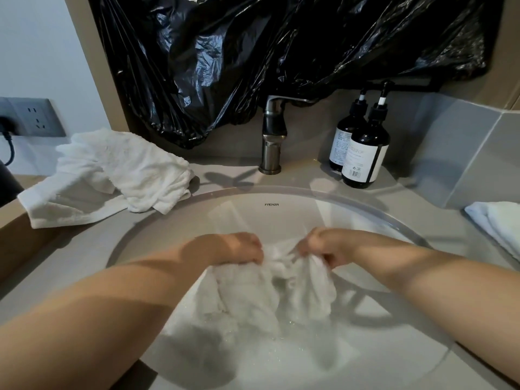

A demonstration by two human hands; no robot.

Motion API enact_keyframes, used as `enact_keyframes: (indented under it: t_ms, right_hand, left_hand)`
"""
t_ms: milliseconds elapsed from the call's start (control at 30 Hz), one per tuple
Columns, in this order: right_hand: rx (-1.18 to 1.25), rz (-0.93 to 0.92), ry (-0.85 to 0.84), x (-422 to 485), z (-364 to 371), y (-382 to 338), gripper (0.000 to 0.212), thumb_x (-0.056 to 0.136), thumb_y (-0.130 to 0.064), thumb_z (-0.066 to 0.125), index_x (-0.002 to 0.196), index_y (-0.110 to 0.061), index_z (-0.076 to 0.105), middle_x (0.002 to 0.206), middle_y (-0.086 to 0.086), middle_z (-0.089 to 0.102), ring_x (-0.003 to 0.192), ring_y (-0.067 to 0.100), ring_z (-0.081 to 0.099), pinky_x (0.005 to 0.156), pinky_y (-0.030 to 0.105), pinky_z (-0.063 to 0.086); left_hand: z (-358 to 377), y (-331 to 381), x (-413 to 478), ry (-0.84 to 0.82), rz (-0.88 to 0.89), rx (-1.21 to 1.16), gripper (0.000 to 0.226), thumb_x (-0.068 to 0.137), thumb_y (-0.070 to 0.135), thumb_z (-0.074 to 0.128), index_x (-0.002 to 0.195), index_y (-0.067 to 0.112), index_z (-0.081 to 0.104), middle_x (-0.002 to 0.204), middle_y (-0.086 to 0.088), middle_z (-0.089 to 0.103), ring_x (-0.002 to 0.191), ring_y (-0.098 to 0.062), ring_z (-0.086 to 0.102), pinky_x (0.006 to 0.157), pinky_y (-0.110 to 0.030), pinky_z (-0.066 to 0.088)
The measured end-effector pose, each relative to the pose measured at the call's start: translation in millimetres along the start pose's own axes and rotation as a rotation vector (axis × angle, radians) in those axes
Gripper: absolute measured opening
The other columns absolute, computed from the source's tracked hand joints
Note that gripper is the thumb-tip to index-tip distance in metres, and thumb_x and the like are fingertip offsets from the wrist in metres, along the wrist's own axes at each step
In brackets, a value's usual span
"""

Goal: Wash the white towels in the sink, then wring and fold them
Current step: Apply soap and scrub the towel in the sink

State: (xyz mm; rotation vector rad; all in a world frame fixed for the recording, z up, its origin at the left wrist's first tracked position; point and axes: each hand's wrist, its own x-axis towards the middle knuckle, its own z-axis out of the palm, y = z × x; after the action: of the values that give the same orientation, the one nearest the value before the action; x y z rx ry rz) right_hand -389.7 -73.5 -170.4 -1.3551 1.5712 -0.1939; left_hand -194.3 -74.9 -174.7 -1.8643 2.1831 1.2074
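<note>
A person's left hand (pixel 242 248) and right hand (pixel 323 246) grip a soaked white towel (pixel 253 295) over the round sink (pixel 267 218). The fingers of both are curled tight into bunched cloth, and the fists sit close together at the basin's centre. The rest of the towel hangs toward 6 o'clock into shallow water.

At 10 o'clock from the basin, a heap of white towels (pixel 112 175) lies crumpled on the grey countertop (pixel 309 173). At 3 o'clock a folded towel (pixel 495 218) rests near the frame's edge. A steel faucet (pixel 271 136) stands at 12 o'clock, with two dark pump bottles (pixel 365 153) side by side at 1 o'clock. Black plastic sheeting (pixel 281 46) covers the wall above them. A wall socket (pixel 31 116) with a plugged-in cord sits at 9 o'clock.
</note>
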Motion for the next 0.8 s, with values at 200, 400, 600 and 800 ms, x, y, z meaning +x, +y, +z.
enact_keyframes:
  t_ms: [200,400,600,800]
  right_hand:
    - [0.402,-0.33,0.455,-34,13,-46,0.036,0.087,-0.044,0.06,0.094,-0.009,0.056,0.073,0.002,0.056,0.065,0.02,0.052,0.058,0.027,0.039]
    - [0.182,-0.382,0.545,-26,24,-42,0.052,0.093,-0.062,0.039,0.097,-0.014,0.058,0.097,0.003,0.065,0.1,0.03,0.061,0.089,0.039,0.046]
    - [0.194,-0.351,0.568,-32,17,-47,0.056,0.094,-0.06,0.037,0.097,-0.01,0.062,0.096,0.005,0.064,0.088,0.022,0.058,0.078,0.033,0.041]
    - [0.075,-0.389,0.584,-21,28,-43,0.042,0.099,-0.05,0.037,0.082,-0.016,0.055,0.087,0.002,0.061,0.086,0.027,0.056,0.075,0.033,0.04]
  left_hand:
    - [-17,28,-16,0.175,0.003,-1.148,0.027,0.089,0.026,0.045,0.068,0.012,0.054,0.059,-0.007,0.053,0.059,-0.022,0.05,0.06,-0.028,0.04]
    - [-15,51,-34,0.104,0.146,-1.171,0.045,0.101,0.045,0.037,0.096,0.01,0.065,0.085,-0.008,0.069,0.081,-0.021,0.066,0.074,-0.03,0.051]
    - [-21,47,-32,0.293,0.012,-1.148,0.046,0.104,0.047,0.037,0.106,0.008,0.062,0.097,-0.012,0.064,0.088,-0.028,0.062,0.077,-0.039,0.052]
    - [-12,51,-39,0.058,0.125,-1.168,0.028,0.1,0.027,0.052,0.084,0.008,0.064,0.076,-0.007,0.061,0.073,-0.021,0.057,0.072,-0.031,0.048]
